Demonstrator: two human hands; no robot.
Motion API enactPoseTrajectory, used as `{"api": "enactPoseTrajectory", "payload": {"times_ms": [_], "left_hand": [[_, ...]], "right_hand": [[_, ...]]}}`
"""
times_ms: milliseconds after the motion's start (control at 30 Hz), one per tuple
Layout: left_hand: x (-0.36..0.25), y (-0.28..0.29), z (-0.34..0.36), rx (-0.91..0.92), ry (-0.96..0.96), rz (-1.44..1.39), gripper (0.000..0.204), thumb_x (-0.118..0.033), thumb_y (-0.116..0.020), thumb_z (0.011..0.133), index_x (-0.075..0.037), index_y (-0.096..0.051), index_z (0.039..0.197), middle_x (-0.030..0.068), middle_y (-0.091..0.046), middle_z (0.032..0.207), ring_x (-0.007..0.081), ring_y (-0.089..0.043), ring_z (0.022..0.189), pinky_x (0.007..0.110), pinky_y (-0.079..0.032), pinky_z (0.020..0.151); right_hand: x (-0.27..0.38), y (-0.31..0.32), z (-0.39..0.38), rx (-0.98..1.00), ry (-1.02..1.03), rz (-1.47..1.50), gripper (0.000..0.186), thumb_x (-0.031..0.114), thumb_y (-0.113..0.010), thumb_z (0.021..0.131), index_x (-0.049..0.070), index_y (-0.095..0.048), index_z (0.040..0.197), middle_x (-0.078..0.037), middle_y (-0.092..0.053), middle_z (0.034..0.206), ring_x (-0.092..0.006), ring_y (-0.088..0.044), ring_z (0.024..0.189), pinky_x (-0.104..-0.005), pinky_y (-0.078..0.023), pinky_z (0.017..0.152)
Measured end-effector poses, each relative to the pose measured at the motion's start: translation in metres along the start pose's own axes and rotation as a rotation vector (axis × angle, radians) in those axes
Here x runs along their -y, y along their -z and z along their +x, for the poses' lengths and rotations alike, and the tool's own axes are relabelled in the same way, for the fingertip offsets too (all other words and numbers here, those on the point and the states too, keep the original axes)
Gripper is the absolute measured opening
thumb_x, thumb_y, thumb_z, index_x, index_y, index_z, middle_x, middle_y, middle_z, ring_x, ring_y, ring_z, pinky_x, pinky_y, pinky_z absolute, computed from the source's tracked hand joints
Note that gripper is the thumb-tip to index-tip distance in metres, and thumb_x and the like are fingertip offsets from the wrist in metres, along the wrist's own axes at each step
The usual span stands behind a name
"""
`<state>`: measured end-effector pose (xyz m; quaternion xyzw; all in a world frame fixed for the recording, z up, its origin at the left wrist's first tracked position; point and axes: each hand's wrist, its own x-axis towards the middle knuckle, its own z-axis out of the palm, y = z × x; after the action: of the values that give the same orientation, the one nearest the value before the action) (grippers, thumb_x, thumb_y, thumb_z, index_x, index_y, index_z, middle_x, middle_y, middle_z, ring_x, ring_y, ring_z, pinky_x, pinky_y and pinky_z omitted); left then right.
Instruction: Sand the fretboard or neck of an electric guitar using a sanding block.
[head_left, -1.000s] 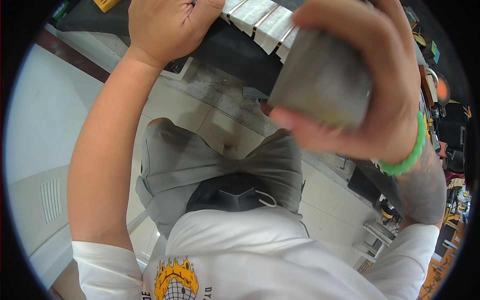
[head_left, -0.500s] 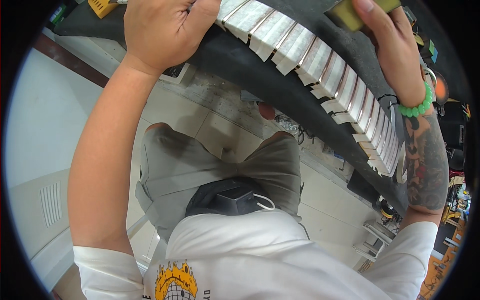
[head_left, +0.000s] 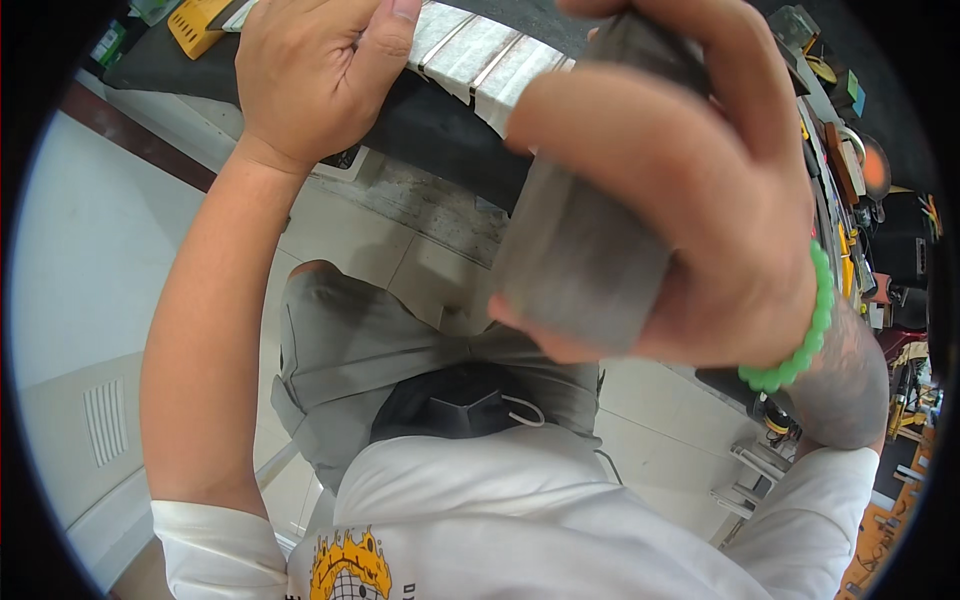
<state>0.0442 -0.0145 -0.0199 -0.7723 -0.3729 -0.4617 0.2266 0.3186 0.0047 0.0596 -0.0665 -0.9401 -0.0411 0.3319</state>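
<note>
A guitar neck [head_left: 462, 45] lies on the black-covered bench, its fretboard masked with strips of whitish tape between bare metal frets. My left hand [head_left: 315, 85] is closed over the neck's left part, thumb pointing up; the fingertips run out of view at the top edge. Raised close to the camera, my right hand [head_left: 735, 200] grips a grey sanding block [head_left: 590, 255], with fingers and thumb wrapped around its sides. The block is blurred by motion and is apart from the neck. Hand and block hide most of the neck's right-hand length.
The black bench cover [head_left: 430, 130] hangs over the front edge. A yellow plastic holder [head_left: 198, 28] stands at the back left. Tools and small items crowd the bench's right side, near a black box [head_left: 900, 245]. My lap in grey shorts [head_left: 340, 340] is below.
My right hand has come from the far right down and leftward, nearer the camera, turning the block so grey faces show instead of its yellowish-green one. My left hand has shifted slightly left.
</note>
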Motion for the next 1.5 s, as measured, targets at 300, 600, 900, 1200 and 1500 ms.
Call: {"api": "enactPoseTrajectory", "payload": {"times_ms": [300,600,900,1200,1500], "left_hand": [[0.007,0.003,-0.003,0.069,0.027,0.073,0.031,-0.021,-0.052,0.097,-0.002,-0.072,0.084,0.0149,-0.072,0.083,0.0324,-0.068,0.078,0.042,-0.049,0.077],[0.008,-0.003,-0.006,0.018,0.015,0.052,0.030,-0.021,-0.052,0.097,-0.002,-0.072,0.084,0.0144,-0.072,0.083,0.0321,-0.068,0.079,0.041,-0.049,0.077],[0.002,-0.002,-0.002,-0.008,0.001,0.022,0.029,-0.019,-0.053,0.096,-0.002,-0.072,0.084,0.0146,-0.072,0.085,0.0324,-0.068,0.080,0.042,-0.049,0.077],[0.008,0.003,-0.007,-0.022,-0.011,0.008,0.028,-0.020,-0.054,0.096,-0.001,-0.072,0.084,0.0144,-0.073,0.084,0.0323,-0.068,0.081,0.042,-0.049,0.077],[0.010,0.002,-0.008,0.016,0.014,0.045,0.028,-0.019,-0.055,0.096,-0.002,-0.072,0.084,0.0145,-0.073,0.085,0.0326,-0.068,0.081,0.042,-0.049,0.077]], "right_hand": [[0.012,0.009,0.012,0.072,-0.218,0.271,0.066,0.036,-0.091,0.075,0.001,-0.059,0.122,-0.014,-0.059,0.108,-0.0322,-0.057,0.109,-0.0450,-0.049,0.090],[-0.012,-0.003,-0.006,0.019,-0.260,0.094,0.069,0.040,-0.090,0.076,0.004,-0.058,0.125,-0.014,-0.056,0.109,-0.0323,-0.056,0.109,-0.0467,-0.047,0.090],[-0.010,0.004,-0.006,0.118,0.129,-0.332,0.070,0.032,-0.089,0.075,0.001,-0.055,0.128,-0.017,-0.055,0.118,-0.0328,-0.056,0.113,-0.0452,-0.048,0.096],[0.028,-0.007,0.011,0.046,0.087,-0.128,0.074,0.031,-0.088,0.078,0.001,-0.051,0.134,-0.017,-0.054,0.121,-0.0339,-0.056,0.116,-0.0457,-0.047,0.098],[-0.001,-0.022,-0.002,-0.055,-0.003,-0.075,0.070,0.032,-0.089,0.076,0.004,-0.055,0.131,-0.014,-0.057,0.121,-0.0328,-0.055,0.117,-0.0457,-0.046,0.097]]}}
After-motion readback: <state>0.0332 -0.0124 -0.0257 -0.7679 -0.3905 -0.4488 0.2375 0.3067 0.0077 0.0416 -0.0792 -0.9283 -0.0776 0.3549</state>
